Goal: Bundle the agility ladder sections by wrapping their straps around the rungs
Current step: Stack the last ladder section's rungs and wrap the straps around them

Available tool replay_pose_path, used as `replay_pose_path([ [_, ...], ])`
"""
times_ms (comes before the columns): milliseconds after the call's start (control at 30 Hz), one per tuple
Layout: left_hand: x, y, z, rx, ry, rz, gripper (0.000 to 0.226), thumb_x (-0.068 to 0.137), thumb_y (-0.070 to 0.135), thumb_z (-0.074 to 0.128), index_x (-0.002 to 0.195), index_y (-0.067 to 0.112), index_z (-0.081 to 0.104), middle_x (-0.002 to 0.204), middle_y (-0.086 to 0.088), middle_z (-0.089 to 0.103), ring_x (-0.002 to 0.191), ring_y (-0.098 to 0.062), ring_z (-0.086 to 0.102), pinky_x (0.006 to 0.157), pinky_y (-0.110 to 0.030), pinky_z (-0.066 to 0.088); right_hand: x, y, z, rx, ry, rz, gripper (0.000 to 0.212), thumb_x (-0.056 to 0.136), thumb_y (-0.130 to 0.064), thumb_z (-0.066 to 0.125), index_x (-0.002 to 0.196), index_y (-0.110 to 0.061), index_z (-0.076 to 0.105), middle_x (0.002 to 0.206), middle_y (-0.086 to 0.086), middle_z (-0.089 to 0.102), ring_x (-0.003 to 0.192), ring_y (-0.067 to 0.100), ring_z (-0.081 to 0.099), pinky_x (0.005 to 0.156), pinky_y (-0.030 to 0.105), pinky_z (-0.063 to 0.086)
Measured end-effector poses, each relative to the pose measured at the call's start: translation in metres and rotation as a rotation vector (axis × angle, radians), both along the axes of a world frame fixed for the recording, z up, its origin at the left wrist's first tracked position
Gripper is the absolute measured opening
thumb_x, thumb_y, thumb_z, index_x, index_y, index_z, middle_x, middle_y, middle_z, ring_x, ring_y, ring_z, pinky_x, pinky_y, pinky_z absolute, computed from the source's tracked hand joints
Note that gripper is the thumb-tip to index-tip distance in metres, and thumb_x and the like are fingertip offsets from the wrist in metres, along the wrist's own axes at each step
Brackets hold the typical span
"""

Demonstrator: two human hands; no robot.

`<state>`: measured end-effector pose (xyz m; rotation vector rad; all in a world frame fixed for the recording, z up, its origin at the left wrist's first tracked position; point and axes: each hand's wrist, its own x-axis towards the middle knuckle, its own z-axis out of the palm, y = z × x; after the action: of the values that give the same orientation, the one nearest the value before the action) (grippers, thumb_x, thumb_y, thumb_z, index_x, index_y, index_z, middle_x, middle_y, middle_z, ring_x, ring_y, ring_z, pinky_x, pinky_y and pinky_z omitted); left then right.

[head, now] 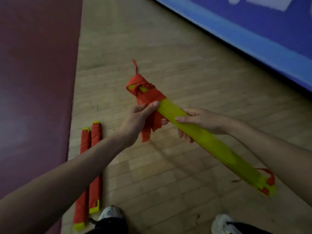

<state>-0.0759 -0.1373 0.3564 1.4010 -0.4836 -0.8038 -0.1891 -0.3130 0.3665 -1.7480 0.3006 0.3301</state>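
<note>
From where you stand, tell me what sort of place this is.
Likely an indoor sports hall: wood-strip floor, a maroon mat beside it, wrapped agility-ladder bundles lying there.

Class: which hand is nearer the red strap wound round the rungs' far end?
Left. The left hand holds the red strap beside the winding; the right hand grips the rungs farther along.

Sports hall: wooden strip floor (168, 65), maroon mat (33, 81), blue barrier (253, 41).
</note>
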Motion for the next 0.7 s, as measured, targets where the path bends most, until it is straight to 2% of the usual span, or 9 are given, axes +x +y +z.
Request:
replay_pose_path([
  [133,-0.031,0.014,0.035,0.002,0.064,-0.094,0.014,0.095,0.012,0.054,0.096,0.003,0.064,0.09,-0.014,0.073,0.075,-0.021,0.072,0.064,-0.036,0.057,-0.025,0.017,0.042,-0.129,-0.104,-0.086,0.011,0.099,-0.022,0.048,0.103,-0.014,0.053,0.071,0.012,0.059,0.049,0.019,0.056,0.049,0.03,0.048],
  [233,-0.056,0.026,0.048,0.029,0.118,-0.103,0.013,0.095,0.009,0.054,0.097,-0.001,0.063,0.088,-0.014,0.073,0.074,-0.02,0.072,0.072,-0.035,0.058,-0.045,0.031,0.055,-0.254,-0.136,-0.109,0.008,0.099,-0.021,0.048,0.093,-0.024,0.051,0.073,0.012,0.056,0.051,0.02,0.055,0.052,0.032,0.047],
  [300,-0.072,0.032,0.053,0.035,0.129,-0.069,0.013,0.095,0.009,0.055,0.095,-0.002,0.063,0.084,-0.014,0.073,0.071,-0.02,0.072,0.075,-0.034,0.057,-0.057,0.042,0.06,-0.407,-0.16,-0.09,0.007,0.1,-0.022,0.048,0.103,-0.023,0.054,0.074,0.01,0.057,0.055,0.021,0.055,0.055,0.035,0.047],
  [367,-0.085,0.039,0.055,0.039,0.122,-0.027,0.012,0.095,0.007,0.055,0.094,-0.002,0.063,0.081,-0.015,0.073,0.069,-0.02,0.072,0.074,-0.034,0.058,-0.069,0.053,0.063,-0.654,-0.166,-0.057,0.025,0.099,-0.029,0.047,0.122,-0.021,0.051,0.078,0.005,0.063,0.062,0.021,0.06,0.063,0.038,0.051],
  [433,-0.095,0.046,0.056,0.038,0.09,-0.009,0.012,0.095,0.007,0.054,0.093,-0.001,0.062,0.078,-0.013,0.073,0.069,-0.02,0.072,0.074,-0.035,0.058,-0.078,0.066,0.065,-0.892,-0.155,-0.037,0.034,0.098,-0.04,0.043,0.13,-0.028,0.045,0.089,0.001,0.067,0.077,0.021,0.064,0.073,0.039,0.051],
  [533,-0.103,0.055,0.056,0.028,0.038,-0.004,0.013,0.096,0.006,0.052,0.094,-0.002,0.062,0.077,-0.01,0.073,0.071,-0.019,0.072,0.072,-0.033,0.059,-0.087,0.083,0.061,-1.113,-0.177,-0.04,0.035,0.1,-0.044,0.036,0.133,-0.034,0.038,0.11,0.002,0.064,0.1,0.027,0.06,0.075,0.037,0.041],
  [633,-0.108,0.06,0.056,0.011,0.022,-0.016,0.013,0.096,0.005,0.053,0.092,0.001,0.064,0.08,-0.01,0.074,0.076,-0.02,0.073,0.073,-0.03,0.06,-0.093,0.091,0.055,-1.221,-0.243,-0.048,0.032,0.101,-0.043,0.032,0.13,-0.03,0.036,0.124,-0.001,0.057,0.109,0.027,0.057,0.07,0.035,0.032],
  [700,-0.11,0.061,0.056,-0.017,0.057,-0.022,0.013,0.094,0.002,0.053,0.092,0.0,0.066,0.083,-0.011,0.074,0.078,-0.019,0.073,0.076,-0.03,0.059,-0.095,0.091,0.049,-1.303,-0.26,-0.048,0.032,0.101,-0.044,0.031,0.129,-0.028,0.034,0.125,0.001,0.054,0.111,0.028,0.055,0.068,0.034,0.032],
])
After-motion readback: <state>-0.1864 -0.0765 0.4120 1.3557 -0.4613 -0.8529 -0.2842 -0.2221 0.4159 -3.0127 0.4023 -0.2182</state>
